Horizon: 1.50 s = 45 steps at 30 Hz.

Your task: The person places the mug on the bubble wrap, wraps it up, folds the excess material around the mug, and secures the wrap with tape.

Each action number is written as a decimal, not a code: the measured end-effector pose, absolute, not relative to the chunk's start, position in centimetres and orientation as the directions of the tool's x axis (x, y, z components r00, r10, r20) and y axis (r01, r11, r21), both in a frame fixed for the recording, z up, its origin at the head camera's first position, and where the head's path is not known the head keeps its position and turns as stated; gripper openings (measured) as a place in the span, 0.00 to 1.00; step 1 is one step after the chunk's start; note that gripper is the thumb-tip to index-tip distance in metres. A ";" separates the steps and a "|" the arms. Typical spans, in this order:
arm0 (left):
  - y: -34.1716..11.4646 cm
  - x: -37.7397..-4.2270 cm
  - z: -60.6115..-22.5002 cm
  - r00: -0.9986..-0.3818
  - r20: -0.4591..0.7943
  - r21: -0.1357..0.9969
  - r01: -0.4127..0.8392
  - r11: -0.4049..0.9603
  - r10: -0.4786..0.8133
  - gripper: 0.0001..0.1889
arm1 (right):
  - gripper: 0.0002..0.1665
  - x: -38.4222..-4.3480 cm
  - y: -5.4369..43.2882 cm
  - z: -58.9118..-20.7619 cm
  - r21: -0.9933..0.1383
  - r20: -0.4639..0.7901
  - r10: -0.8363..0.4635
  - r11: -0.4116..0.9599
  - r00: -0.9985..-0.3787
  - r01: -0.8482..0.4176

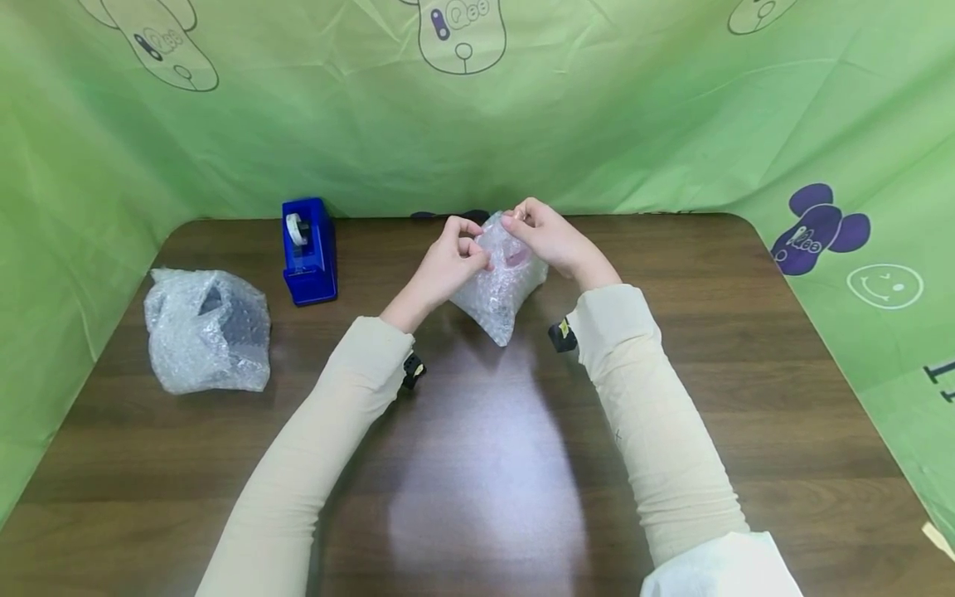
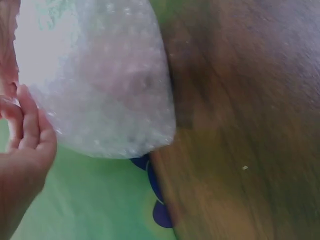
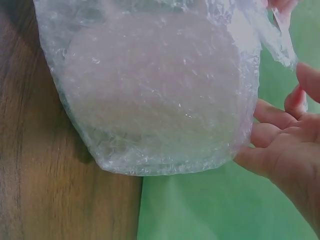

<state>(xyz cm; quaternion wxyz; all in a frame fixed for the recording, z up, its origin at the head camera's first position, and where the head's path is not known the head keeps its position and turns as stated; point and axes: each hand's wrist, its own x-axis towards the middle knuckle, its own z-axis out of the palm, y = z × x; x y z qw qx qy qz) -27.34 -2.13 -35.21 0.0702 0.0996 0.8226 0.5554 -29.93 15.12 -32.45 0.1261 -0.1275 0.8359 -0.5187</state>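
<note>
A bubble-wrap bag (image 1: pixel 498 286) stands tilted near the table's back edge, one corner pointing toward me. Through the wrap, a pale pink rounded item (image 3: pixel 155 70) shows blurrily; its kind cannot be made out. My left hand (image 1: pixel 450 264) has its fingers curled at the bag's upper left edge and pinches the wrap. On the other side, my right hand (image 1: pixel 555 240) pinches the top of the bag between thumb and fingers. In the right wrist view, a loose flap of wrap (image 3: pixel 272 37) runs up between the hands.
A blue tape dispenser (image 1: pixel 319 257) with a white roll stands left of the hands. Farther left lies another bubble-wrap bundle (image 1: pixel 201 356). Green printed cloth (image 1: pixel 612 124) hangs behind and beside the brown wooden table (image 1: pixel 746 373).
</note>
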 end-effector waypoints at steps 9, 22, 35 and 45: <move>-1.4 -27.6 -34.6 -0.982 -0.096 0.925 -0.027 0.378 0.164 0.22 | 0.10 -30.3 15.5 -33.1 -0.905 -0.060 -0.327 0.417 -0.943 -0.088; -1.4 -27.5 -34.5 -0.985 -0.078 0.960 -0.032 0.279 0.155 0.18 | 0.09 -30.5 15.7 -33.3 -0.944 -0.048 -0.323 0.325 -0.945 -0.063; -2.0 -27.8 -35.4 -0.979 -0.113 0.979 -0.081 0.184 0.170 0.18 | 0.10 -30.3 15.5 -33.3 -0.949 -0.072 -0.316 0.315 -0.946 -0.033; -2.9 -27.8 -36.0 -0.964 -0.112 0.989 -0.086 0.117 0.239 0.20 | 0.09 -30.2 15.2 -33.4 -0.946 -0.060 -0.342 0.320 -0.938 -0.056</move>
